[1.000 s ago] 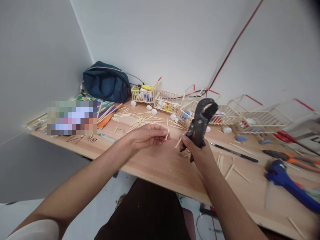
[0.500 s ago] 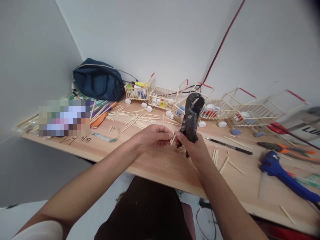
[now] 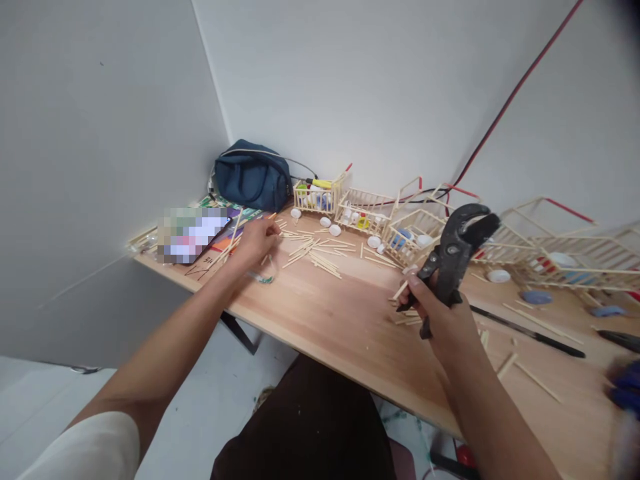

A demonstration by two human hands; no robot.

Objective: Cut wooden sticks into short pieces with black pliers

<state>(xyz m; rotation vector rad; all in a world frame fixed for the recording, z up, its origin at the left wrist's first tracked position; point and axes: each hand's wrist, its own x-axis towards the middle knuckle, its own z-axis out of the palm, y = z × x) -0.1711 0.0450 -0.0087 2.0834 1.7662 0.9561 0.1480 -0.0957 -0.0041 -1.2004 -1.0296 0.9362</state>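
Note:
My right hand [image 3: 445, 320] grips a black hand cutter [image 3: 453, 250] with a hooked jaw, its blade side spread from the hook. A short wooden stick [image 3: 400, 291] is also pinched between thumb and finger of that hand. Off to the left, my left hand [image 3: 259, 241] is over the near side of the coloured sheets, beside a pile of loose wooden sticks [image 3: 320, 248]. Its fingers are curled together, and what they hold, if anything, is hidden. Short cut pieces [image 3: 410, 320] lie under the cutter.
Small stick-built carts [image 3: 367, 212] with white and blue wheels line the wall. A blue bag [image 3: 253, 175] stands at the back left, a phone [image 3: 203, 233] in front of it. A black pen [image 3: 530, 331] and blurred blue tool [image 3: 627, 387] lie right.
My left hand has left the short stick and moved left to the stick pile. The right hand keeps the cutter and stick. The view has turned left.

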